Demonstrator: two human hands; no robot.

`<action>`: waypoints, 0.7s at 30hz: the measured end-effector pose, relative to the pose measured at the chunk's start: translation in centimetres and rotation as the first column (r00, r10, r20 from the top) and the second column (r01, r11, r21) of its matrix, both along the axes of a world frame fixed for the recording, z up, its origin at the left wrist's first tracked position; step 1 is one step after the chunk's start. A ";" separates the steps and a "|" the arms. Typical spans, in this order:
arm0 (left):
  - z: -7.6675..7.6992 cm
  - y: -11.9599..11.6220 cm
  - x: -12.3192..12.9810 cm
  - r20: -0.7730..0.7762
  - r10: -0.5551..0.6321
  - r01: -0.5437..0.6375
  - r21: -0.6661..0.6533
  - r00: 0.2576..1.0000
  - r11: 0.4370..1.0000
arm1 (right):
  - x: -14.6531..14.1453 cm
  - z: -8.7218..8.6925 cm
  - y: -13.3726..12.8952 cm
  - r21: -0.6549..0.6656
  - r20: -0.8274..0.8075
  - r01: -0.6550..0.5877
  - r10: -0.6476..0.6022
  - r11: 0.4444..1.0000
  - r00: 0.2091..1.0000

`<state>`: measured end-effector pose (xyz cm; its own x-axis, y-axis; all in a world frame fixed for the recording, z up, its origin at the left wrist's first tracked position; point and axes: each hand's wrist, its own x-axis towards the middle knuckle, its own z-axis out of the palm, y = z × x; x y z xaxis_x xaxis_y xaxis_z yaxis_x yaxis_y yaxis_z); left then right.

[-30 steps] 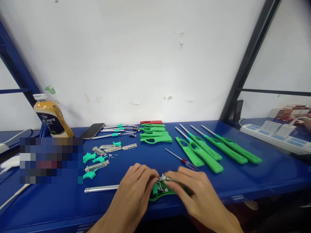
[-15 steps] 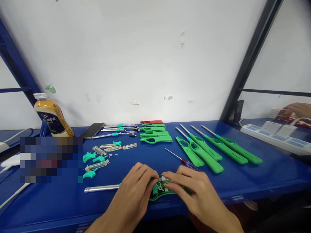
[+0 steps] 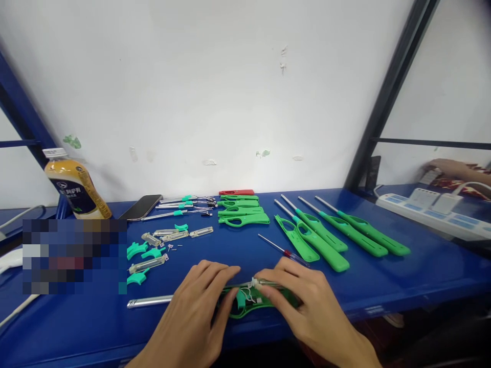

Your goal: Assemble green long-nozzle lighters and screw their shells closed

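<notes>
A green lighter half-shell [image 3: 251, 309] lies open-side up near the table's front edge, with a teal trigger [image 3: 241, 298] and white wires inside. Its metal barrel [image 3: 150, 301] points left. My right hand [image 3: 307, 294] pinches a clear fuel tank [image 3: 264, 281] with a white valve end, held at the upper edge of the shell; fingers hide most of the tank. My left hand [image 3: 203, 301] is over the shell's left part, thumb and index finger apart, thumb by the trigger. Whether its hidden fingers touch the shell, I cannot tell.
Behind my right hand lie a screwdriver [image 3: 284, 251] and several green lighters [image 3: 326, 248]. More green shells [image 3: 245, 220], metal barrels with wires [image 3: 180, 212], clear tanks [image 3: 148, 263] and teal triggers [image 3: 137, 277] lie further back and left. A bottle [image 3: 79, 189], phone [image 3: 141, 207] and power strip [image 3: 433, 212] flank them.
My left fingers have come off the tank's valve end and spread apart, moving slightly left. My right hand still holds the tank. The view has shifted slightly.
</notes>
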<state>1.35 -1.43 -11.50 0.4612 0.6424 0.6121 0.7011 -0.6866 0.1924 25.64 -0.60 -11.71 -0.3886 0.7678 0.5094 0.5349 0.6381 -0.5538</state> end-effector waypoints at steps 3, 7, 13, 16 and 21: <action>-0.3 -0.3 -0.7 -0.057 0.063 -0.063 -0.008 0.996 0.998 | 0.1 -0.2 0.2 0.058 0.021 0.026 -0.027 0.998 0.999; -0.3 -0.4 -0.8 -0.092 0.041 -0.043 -0.016 0.995 0.999 | 0.3 -0.5 0.6 0.065 -0.003 0.035 -0.035 0.997 0.999; 0.0 -0.6 -0.5 -0.104 0.011 -0.012 -0.010 0.995 1.000 | 0.1 0.0 0.5 0.025 -0.088 0.042 -0.040 0.999 0.995; 0.1 -0.6 -0.4 -0.109 0.013 -0.011 0.016 0.994 1.000 | 0.0 0.4 0.5 0.016 -0.041 0.028 -0.027 0.999 0.999; 0.1 -0.7 -0.4 -0.112 -0.028 0.033 0.042 0.993 0.999 | 0.1 0.7 0.5 -0.006 -0.017 0.015 -0.016 1.000 1.000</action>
